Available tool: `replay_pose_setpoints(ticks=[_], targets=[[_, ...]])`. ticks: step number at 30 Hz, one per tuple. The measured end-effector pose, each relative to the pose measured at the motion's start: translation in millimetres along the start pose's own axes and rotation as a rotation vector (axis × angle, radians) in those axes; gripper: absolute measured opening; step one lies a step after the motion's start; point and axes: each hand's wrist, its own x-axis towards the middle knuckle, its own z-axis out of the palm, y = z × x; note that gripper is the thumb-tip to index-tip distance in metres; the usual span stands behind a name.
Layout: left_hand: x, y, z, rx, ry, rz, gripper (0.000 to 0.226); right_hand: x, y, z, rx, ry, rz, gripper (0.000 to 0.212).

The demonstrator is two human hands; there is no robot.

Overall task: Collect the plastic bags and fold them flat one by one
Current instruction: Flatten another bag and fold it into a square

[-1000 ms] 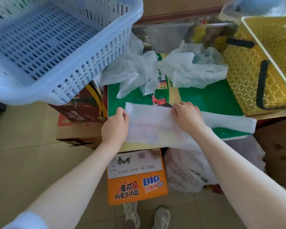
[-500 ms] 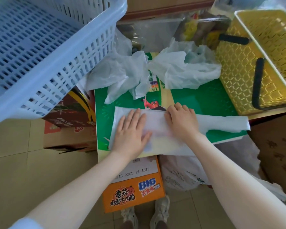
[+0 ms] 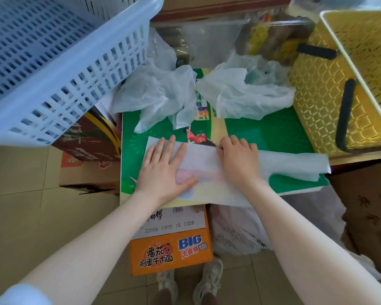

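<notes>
White plastic under both hands: the flat bag (image 3: 207, 164) lies across the near part of the green box top (image 3: 273, 133) that serves as worktop. The left hand (image 3: 165, 168) is spread flat, fingers straight, pressing the bag's left part. The right hand (image 3: 239, 161) has its fingers curled at the bag's far edge, pinching or pressing it; which, I cannot tell. The bag's right end reaches the box's right edge, and its near edge hangs over the front. A blue basket (image 3: 53, 62) crowds the far left, a yellow basket (image 3: 339, 95) the far right. Between them, two crumpled bags (image 3: 158, 95) (image 3: 246, 95) lie at the back, leaving bare green between them and the hands. Below stand an orange carton (image 3: 172, 254) and a tiled floor (image 3: 20, 216).
</notes>
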Motion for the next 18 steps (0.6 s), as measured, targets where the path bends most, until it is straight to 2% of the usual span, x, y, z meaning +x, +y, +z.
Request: replay_pose_setpoints(ticks=[4, 6, 10, 12, 14, 18], targets=[[0, 0, -4, 0.010, -0.034, -0.036, 0.098, -10, 26, 0, -0.018, 0.028, 0.036, 0.024], [0, 9, -8, 0.013, -0.013, -0.064, 0.089, -19, 39, -2, -0.023, 0.065, 0.079, 0.024], [8, 67, -14, -0.095, 0.178, 0.159, 0.062, -20, 47, 2, -0.025, 0.089, 0.088, 0.024], [16, 86, -12, -0.209, 0.104, 0.197, 0.053, -18, 46, 4, -0.029, 0.089, 0.074, 0.028], [21, 92, -4, -0.191, 0.013, 0.128, 0.058, -20, 50, 2, -0.045, 0.133, 0.047, 0.035], [17, 89, 8, -0.013, 0.015, 0.085, 0.079, -28, 83, -6, -0.088, 0.013, 0.110, 0.031]])
